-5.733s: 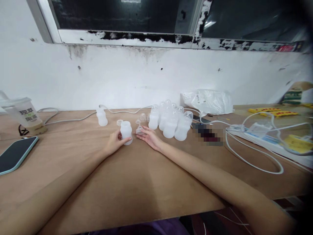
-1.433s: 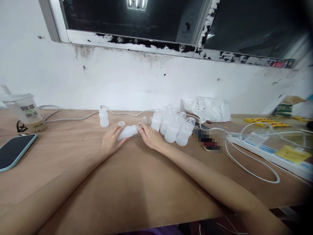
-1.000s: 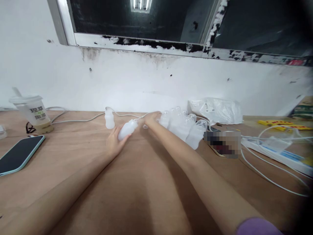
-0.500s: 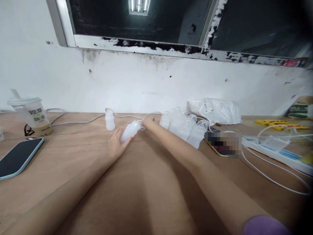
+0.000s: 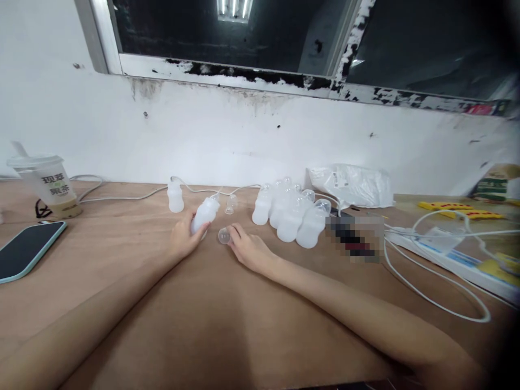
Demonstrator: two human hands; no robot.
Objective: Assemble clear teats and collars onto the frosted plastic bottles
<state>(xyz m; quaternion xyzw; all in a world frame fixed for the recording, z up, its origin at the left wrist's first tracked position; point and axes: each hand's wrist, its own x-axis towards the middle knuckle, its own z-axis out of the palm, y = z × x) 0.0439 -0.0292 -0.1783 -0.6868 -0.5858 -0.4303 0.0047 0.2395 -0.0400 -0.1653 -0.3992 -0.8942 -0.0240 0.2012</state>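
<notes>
My left hand (image 5: pixel 183 236) is closed round a small white translucent bottle (image 5: pixel 203 214), tilted with its uncapped top leaning up and to the right. Between the fingertips of my right hand (image 5: pixel 251 248), just right of that bottle, is a clear domed cap (image 5: pixel 224 235). A second clear cap (image 5: pixel 229 205) rests on the table a little farther back. One more white bottle (image 5: pixel 175 196) without a dome stands near the wall, left of my hands. Several white bottles (image 5: pixel 289 221) with clear domed caps are grouped to the right.
A clear plastic bag (image 5: pixel 352 184) lies against the wall. Farther right are a white power strip (image 5: pixel 450 260), loose white cables (image 5: pixel 442 309) and yellow strips (image 5: pixel 459 210). A drink cup (image 5: pixel 57 187) and a phone (image 5: pixel 30 250) occupy the left side of the wooden table (image 5: pixel 182 325).
My right hand has come back toward me from beside the bottle's top and now holds a clear cap. My left hand keeps the bottle, now more upright. The view has shifted slightly.
</notes>
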